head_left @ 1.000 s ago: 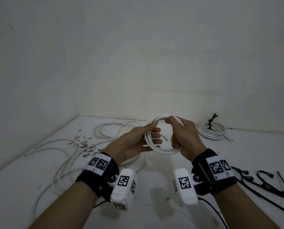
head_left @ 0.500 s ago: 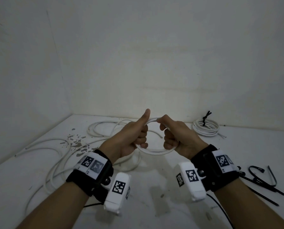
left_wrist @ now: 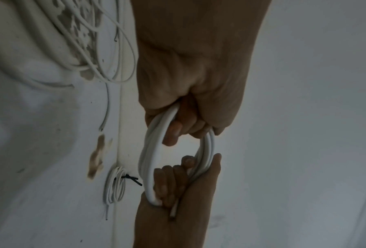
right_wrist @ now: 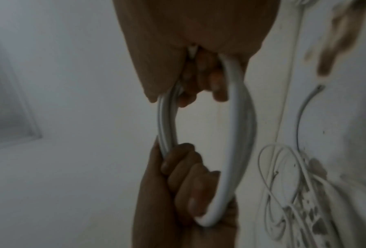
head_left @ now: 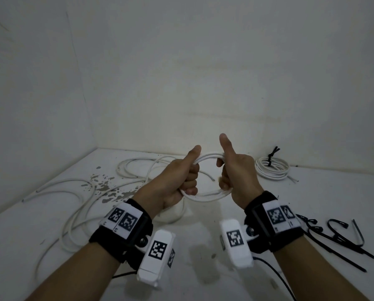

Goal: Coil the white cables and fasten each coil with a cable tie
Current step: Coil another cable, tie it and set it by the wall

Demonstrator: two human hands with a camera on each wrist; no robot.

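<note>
A small white cable coil (head_left: 205, 195) is held upright above the table between both hands. My left hand (head_left: 181, 177) grips its left side with fingers curled through the ring and thumb up. My right hand (head_left: 236, 177) grips the right side the same way, thumb raised. The left wrist view shows the coil (left_wrist: 148, 161) running from my left hand (left_wrist: 188, 117) to the right hand (left_wrist: 177, 184), a cut end poking out there. In the right wrist view the coil (right_wrist: 239, 134) spans both fists. Loose black cable ties (head_left: 334, 235) lie at the right.
A finished coil (head_left: 272, 169) bound with a black tie lies at the back right near the wall. Loose white cables (head_left: 84, 205) sprawl over the left of the white table (head_left: 203, 274), among dark chipped patches (head_left: 108, 187). Walls close in at the left and back.
Both hands have closed into fists round the coil, with the right thumb now lifted straight up. The coil sits squeezed between them; the view has shifted slightly.
</note>
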